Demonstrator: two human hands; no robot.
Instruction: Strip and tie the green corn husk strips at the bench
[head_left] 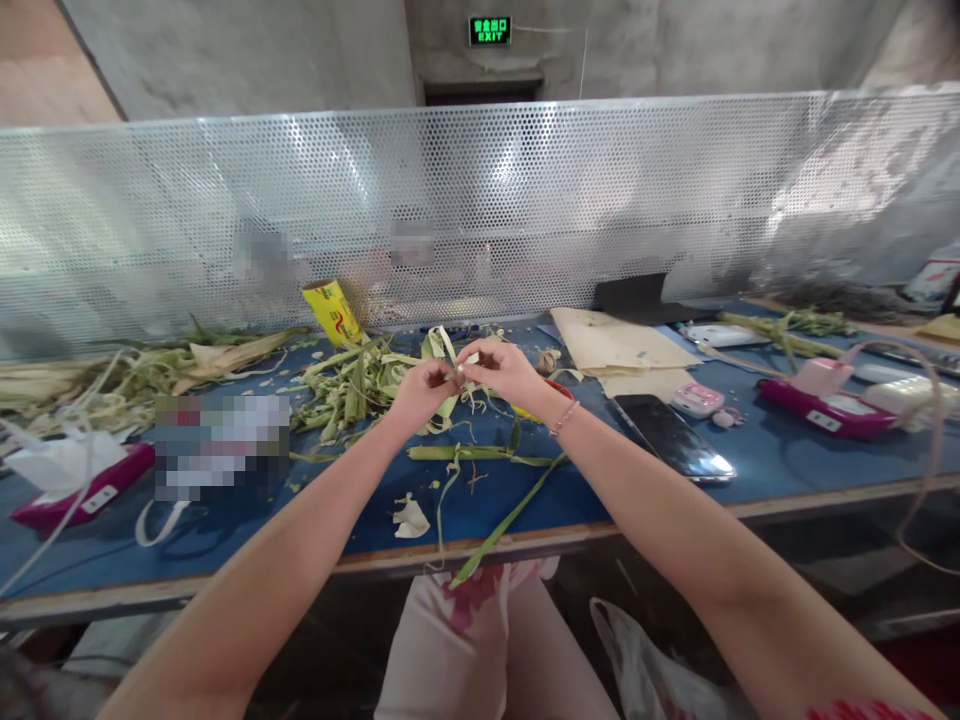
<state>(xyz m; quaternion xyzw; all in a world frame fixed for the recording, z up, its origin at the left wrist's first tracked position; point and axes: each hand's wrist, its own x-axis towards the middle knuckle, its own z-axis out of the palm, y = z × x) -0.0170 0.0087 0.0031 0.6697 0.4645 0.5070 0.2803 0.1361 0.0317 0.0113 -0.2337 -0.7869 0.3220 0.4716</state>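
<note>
My left hand point(429, 388) and my right hand point(501, 366) meet over the middle of the blue table, fingertips pinched together on a pale strip of leaf point(448, 345). It looks like corn husk, with one end standing up above the fingers. A small white bit shows between the fingertips, too small to name. Behind and left of the hands lies a heap of green husk pieces point(352, 385). Below them, a long green leaf strip point(510, 520) hangs over the table's front edge. Another green stalk piece point(457, 453) lies across the table, and a torn pale scrap point(411, 517) is near the edge.
A yellow tube point(332, 312) leans by the perforated metal screen point(480, 200). To the right are brown paper sheets point(622, 340), a black phone point(671, 437) and a magenta tissue pack point(829, 408). Another magenta tissue pack point(82, 490) and more dried husks point(225, 362) lie left.
</note>
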